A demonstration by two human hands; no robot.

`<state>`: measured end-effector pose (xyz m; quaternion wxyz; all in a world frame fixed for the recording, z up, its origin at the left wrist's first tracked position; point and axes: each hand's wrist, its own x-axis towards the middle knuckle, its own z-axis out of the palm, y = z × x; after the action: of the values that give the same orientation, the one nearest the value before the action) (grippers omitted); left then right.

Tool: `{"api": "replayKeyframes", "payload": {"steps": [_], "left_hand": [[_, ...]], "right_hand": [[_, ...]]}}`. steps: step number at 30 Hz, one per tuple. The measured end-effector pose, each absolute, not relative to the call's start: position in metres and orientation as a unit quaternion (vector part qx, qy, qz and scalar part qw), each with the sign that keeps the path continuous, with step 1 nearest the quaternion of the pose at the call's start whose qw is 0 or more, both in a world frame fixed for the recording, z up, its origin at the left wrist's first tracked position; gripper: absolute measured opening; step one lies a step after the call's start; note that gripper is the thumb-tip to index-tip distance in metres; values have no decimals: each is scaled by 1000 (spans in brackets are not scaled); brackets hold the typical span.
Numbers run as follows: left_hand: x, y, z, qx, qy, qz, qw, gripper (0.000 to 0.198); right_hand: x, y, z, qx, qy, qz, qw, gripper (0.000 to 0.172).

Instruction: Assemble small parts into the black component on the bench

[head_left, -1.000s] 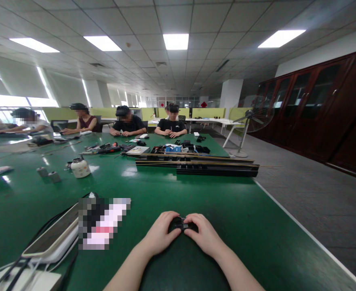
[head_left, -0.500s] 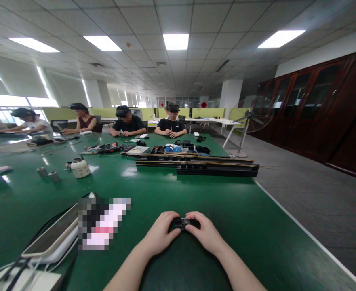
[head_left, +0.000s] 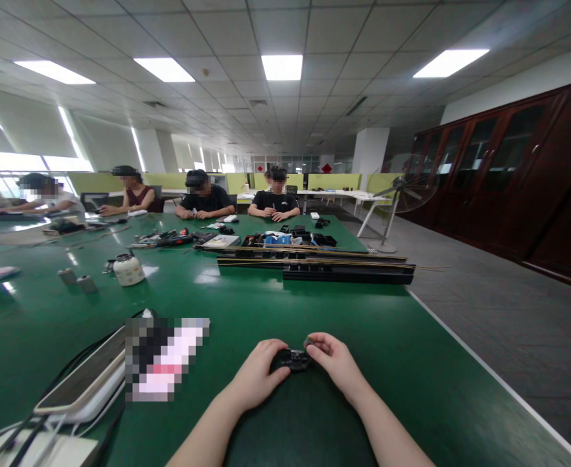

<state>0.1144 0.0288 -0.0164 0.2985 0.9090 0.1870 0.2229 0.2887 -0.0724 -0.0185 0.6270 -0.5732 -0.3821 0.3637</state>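
My left hand (head_left: 260, 371) grips the left end of a small black plastic housing (head_left: 295, 360) low over the green table (head_left: 246, 305). Small fittings show on the housing's upper side, too fine to make out. Just off its right end, my right hand (head_left: 337, 363) pinches a small dark grey piece (head_left: 308, 342) between thumb and forefinger. That piece is slightly above the housing and looks separate from it. My fingers partly cover both things.
To the left lie a phone (head_left: 83, 373) with cables and a blurred pink sheet (head_left: 168, 363). Farther off stand a white jar (head_left: 128, 270) and two grey cylinders. Long black rails (head_left: 348, 276) with thin rods lie ahead. Several people sit across the table.
My right hand has come off the housing's right end and risen slightly, with the small grey piece now in its fingertips. The left hand has stayed on the housing.
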Motion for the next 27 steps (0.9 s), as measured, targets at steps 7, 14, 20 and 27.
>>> {"api": "replayKeyframes", "payload": {"steps": [7, 14, 20, 27], "left_hand": [[114, 28, -15, 908, 189, 220, 302, 33], [114, 29, -16, 908, 187, 223, 300, 33], [115, 31, -20, 909, 184, 230, 296, 34], [114, 31, -23, 908, 185, 234, 295, 35]], "right_hand": [[292, -74, -15, -551, -294, 364, 691, 39], [296, -74, -16, -512, -222, 390, 732, 41], [297, -75, -11, -470, -172, 416, 759, 37], [302, -76, -11, -436, -147, 441, 770, 35]]}}
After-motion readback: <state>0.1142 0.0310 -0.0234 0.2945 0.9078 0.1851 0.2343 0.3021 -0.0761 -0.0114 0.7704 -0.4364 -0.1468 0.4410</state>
